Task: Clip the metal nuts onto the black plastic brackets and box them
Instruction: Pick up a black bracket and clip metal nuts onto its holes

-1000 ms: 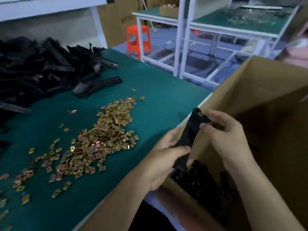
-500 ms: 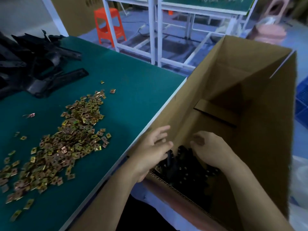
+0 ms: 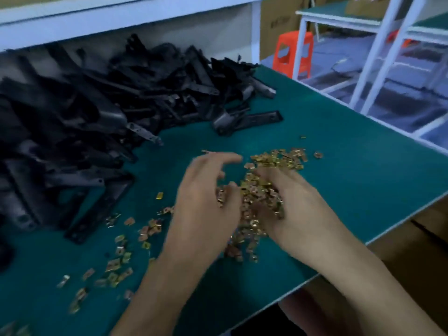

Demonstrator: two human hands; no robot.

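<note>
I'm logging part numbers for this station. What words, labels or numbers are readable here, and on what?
No text can be read.
Cardboard box behind the bench: faint dark print, too blurred to read.
Metal nuts and black brackets: no markings visible.

Dim, bluish light throughout, with motion blur smearing the frame and wide-angle bending at the edges.
</note>
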